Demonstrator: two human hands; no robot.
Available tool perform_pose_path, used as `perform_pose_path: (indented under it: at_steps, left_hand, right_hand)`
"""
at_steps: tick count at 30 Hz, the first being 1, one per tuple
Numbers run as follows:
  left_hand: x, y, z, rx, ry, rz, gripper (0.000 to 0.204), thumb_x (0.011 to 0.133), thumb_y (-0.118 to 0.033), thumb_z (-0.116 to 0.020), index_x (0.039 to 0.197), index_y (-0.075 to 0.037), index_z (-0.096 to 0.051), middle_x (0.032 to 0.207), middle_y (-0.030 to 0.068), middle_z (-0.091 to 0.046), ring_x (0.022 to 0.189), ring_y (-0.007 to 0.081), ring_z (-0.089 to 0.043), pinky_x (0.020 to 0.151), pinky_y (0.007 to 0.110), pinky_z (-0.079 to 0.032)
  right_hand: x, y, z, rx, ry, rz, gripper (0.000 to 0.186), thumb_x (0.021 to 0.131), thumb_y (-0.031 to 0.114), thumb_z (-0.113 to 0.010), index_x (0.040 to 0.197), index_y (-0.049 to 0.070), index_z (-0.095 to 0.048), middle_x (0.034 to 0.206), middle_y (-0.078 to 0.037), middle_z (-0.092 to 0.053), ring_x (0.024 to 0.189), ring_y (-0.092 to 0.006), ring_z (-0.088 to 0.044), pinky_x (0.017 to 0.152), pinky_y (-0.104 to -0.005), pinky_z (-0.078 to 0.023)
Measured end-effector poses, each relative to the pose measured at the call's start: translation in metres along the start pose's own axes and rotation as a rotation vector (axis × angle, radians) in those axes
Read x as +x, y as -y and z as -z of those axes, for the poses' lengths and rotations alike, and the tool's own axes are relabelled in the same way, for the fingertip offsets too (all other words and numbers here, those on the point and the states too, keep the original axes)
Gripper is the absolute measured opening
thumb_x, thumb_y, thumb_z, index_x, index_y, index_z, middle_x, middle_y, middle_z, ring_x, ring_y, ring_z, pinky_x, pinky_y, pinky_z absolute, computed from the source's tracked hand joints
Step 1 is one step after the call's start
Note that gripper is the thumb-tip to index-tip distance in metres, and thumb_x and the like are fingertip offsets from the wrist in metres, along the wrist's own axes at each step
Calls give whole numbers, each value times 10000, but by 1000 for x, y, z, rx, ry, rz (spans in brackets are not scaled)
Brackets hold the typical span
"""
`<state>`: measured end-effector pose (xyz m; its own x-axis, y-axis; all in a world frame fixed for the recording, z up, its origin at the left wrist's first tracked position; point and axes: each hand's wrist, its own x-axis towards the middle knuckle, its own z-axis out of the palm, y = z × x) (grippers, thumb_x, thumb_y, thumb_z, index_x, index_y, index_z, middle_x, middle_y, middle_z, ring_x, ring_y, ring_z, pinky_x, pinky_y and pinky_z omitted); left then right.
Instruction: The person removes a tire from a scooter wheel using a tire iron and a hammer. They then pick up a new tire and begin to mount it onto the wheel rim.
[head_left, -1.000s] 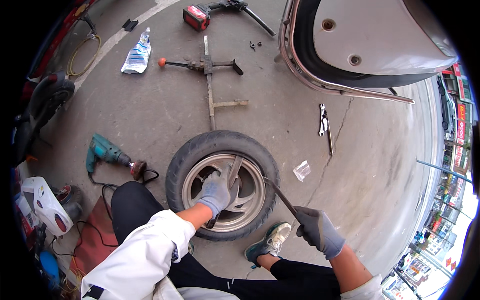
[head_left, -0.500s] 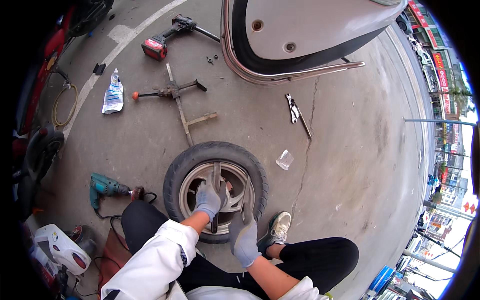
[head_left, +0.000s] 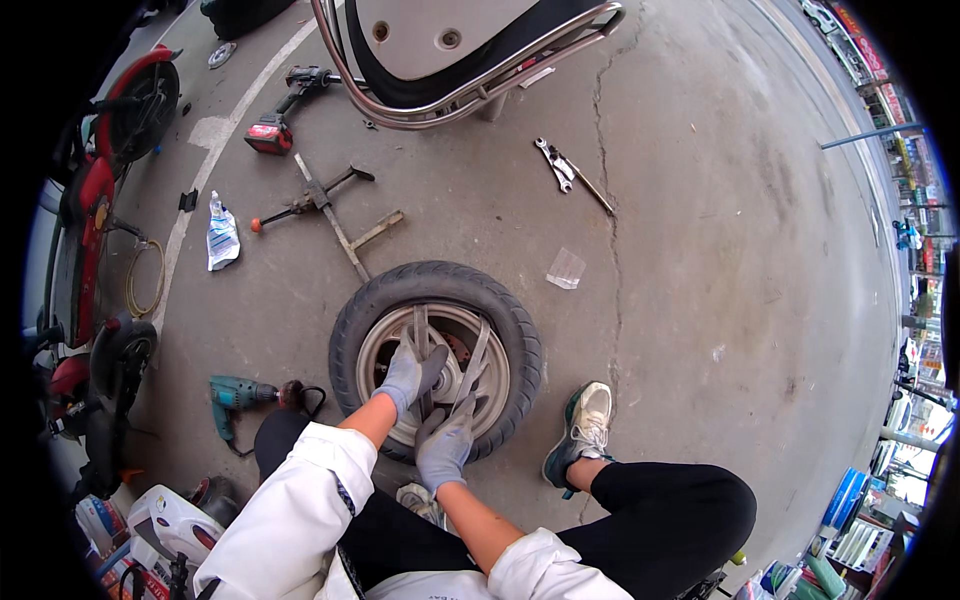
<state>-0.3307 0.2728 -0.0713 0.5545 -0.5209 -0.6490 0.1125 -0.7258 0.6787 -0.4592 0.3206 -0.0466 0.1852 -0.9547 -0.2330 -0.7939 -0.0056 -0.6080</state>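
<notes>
A scooter wheel with a black tyre (head_left: 350, 335) and a pale metal rim lies flat on the pavement between my legs. My left hand (head_left: 401, 376), in a grey work glove, is closed around a flat tyre lever (head_left: 421, 325) whose far end reaches the rim's far edge. A second tyre lever (head_left: 482, 348) slants from the rim's far right side down to my right hand (head_left: 445, 446). That hand, also gloved, is closed on its near end over the rim's near side. The lever tips at the tyre bead are too small to make out.
Beyond the wheel lies a T-shaped metal tool (head_left: 330, 205) with an orange knob. A teal drill (head_left: 240, 392) is at left, a cordless impact wrench (head_left: 285, 115) farther off. Wrenches (head_left: 555, 165) and a plastic bag (head_left: 566, 268) lie right. A scooter's rear rack (head_left: 470, 115) stands ahead.
My right hand has moved left, closer to my left hand, and its lever leans more. My left hand's lever has tilted slightly. The whole view has shifted, showing less of the scooter ahead.
</notes>
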Motion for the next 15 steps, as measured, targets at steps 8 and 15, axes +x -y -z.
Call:
perform_pose_path:
  at_steps: [8,15]
  left_hand:
    - [3,6,-4,-102,79,-28,906,822,-319,-757,1492,40,-264,1290,235,-593,1168,289,-603,1015,353,-445]
    - [-5,3,3,-184,-18,99,1052,837,-372,-750,1562,36,-107,1389,243,-530,1254,298,-554,1057,341,-419]
  right_hand:
    - [1,-26,-21,215,-89,-142,464,914,207,-560,1273,-87,-552,1001,-294,-658,905,-477,-619,803,-508,-477]
    - [31,-35,29,-191,126,322,565,908,213,-565,1354,-122,-477,993,-223,-620,896,-385,-615,767,-484,-451]
